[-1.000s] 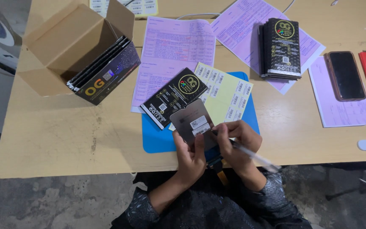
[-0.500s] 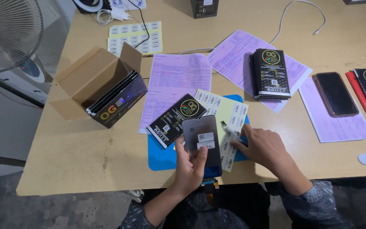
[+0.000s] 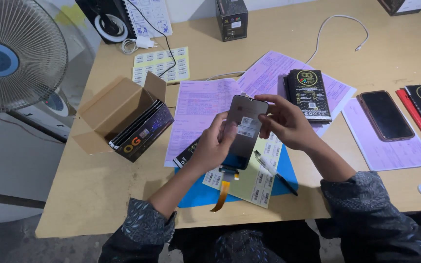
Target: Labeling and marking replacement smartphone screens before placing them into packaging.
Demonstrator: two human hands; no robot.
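A dark rectangular phone display panel [image 3: 243, 131] with an orange ribbon cable [image 3: 222, 193] hanging from its lower end is held above the table by 2 hands. The left hand [image 3: 214, 146] is curled around the panel's left edge; the right hand [image 3: 284, 122] is closed on its upper right corner. Beneath, a white pen [image 3: 273, 171] is seen on a yellow label sheet [image 3: 259, 178] over a blue mat [image 3: 198, 193]. Farther off, an open cardboard box [image 3: 118, 114] is lying on the wooden table [image 3: 88, 190].
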